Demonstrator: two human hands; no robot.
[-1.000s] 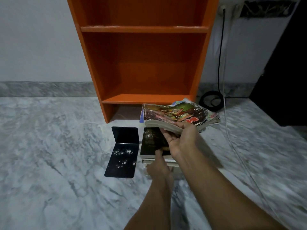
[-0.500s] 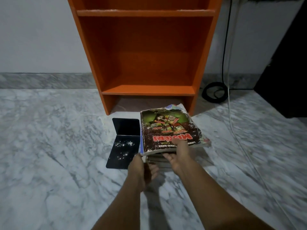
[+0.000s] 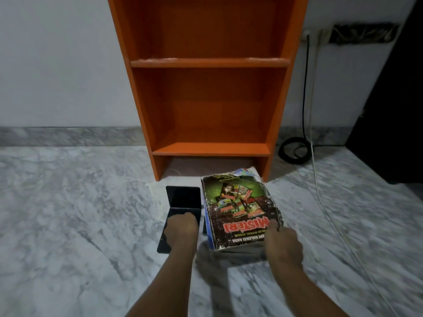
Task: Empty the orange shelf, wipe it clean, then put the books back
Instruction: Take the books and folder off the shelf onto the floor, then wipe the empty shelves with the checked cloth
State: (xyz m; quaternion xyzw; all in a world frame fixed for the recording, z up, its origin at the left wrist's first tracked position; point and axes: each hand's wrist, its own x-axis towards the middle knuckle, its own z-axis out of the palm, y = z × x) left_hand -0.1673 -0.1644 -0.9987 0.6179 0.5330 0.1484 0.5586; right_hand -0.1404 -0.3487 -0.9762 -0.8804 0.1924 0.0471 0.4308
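Note:
The orange shelf [image 3: 210,149] stands against the wall with its visible boards bare; pale dust lines the upper board's front edge. On the marble floor in front of it lies a stack of books [image 3: 238,202], topped by a worn book with a dark green cover and red lettering. My right hand [image 3: 282,243] pinches that top book's near right corner, thumb on the cover. Left of the stack stands a black L-shaped bookend [image 3: 183,197]. My left hand [image 3: 182,227] rests knuckles up on its flat base, and its fingers are hidden.
A black cable coil [image 3: 294,148] and a white cable [image 3: 320,191] lie on the floor right of the shelf, running up to wall sockets [image 3: 315,35]. Something large and dark [image 3: 389,110] fills the right side. Marble floor spreads to the left.
My right hand has lowered the colourful book flat onto the stack. My left hand has moved from the stack leftwards onto the black bookend. The view has tilted up.

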